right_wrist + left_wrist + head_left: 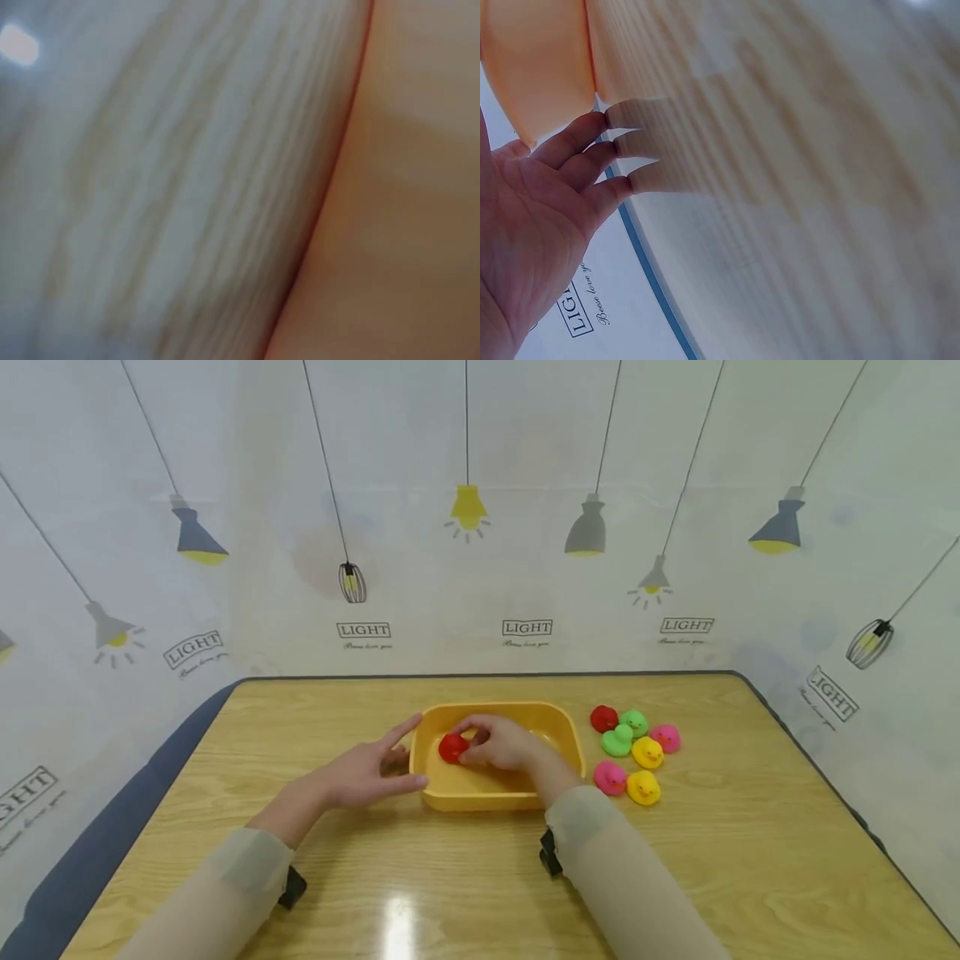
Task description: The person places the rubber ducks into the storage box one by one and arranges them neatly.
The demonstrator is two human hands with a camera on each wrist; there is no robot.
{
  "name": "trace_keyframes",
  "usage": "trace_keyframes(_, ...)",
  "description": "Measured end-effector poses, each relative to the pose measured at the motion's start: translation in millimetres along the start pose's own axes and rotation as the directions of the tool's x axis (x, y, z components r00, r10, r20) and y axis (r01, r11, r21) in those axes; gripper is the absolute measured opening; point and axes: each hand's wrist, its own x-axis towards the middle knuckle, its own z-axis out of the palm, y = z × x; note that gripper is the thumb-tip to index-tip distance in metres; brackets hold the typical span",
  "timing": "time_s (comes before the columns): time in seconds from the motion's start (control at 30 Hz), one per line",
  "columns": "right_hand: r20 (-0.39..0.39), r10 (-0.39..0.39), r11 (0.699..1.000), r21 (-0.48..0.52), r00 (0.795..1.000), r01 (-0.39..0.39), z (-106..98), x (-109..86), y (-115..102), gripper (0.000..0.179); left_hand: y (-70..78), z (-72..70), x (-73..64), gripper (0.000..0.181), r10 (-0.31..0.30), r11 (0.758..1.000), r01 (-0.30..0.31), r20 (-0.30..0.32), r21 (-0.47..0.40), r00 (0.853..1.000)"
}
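A yellow plastic basin [480, 802] stands mid-table. Inside its left part is a red rubber duck [452, 748]. My right hand [506, 745] reaches over the basin's right side and pinches that duck with curled fingers. At the left end of the basin, my left hand [367, 774] rests against the wall, thumb and index finger spread along the rim. In the left wrist view, the left hand's other fingers [592, 161] extend low beside the basin wall [540, 60]. The basin wall [405, 195] fills one side of the right wrist view, hiding the right hand there.
Right of the basin lie several rubber ducks: a red one [603, 719], green ones [617, 741], pink ones [610, 777] and yellow ones [643, 787]. The wooden table [420, 868] meets a lamp-patterned wall covering [450, 585] at the back.
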Motion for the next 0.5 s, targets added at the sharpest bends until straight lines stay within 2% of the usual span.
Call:
trace_keyframes(0.17, -0.012, -0.009, 0.999, -0.044, 1.000, 0.009, 3.3, 1.9, -1.7, 0.031, 1.5, -0.9, -2.0, 0.105, -0.014, 1.000, 0.014, 0.007, -0.016, 1.000)
trace_keyframes(0.5, -0.016, -0.034, 0.997, -0.071, 0.999, 0.033, 3.1, 4.4, -0.2, 0.037, 0.8, 0.4, 0.4, 0.105, -0.014, 1.000, 0.014, 0.004, -0.013, 1.000)
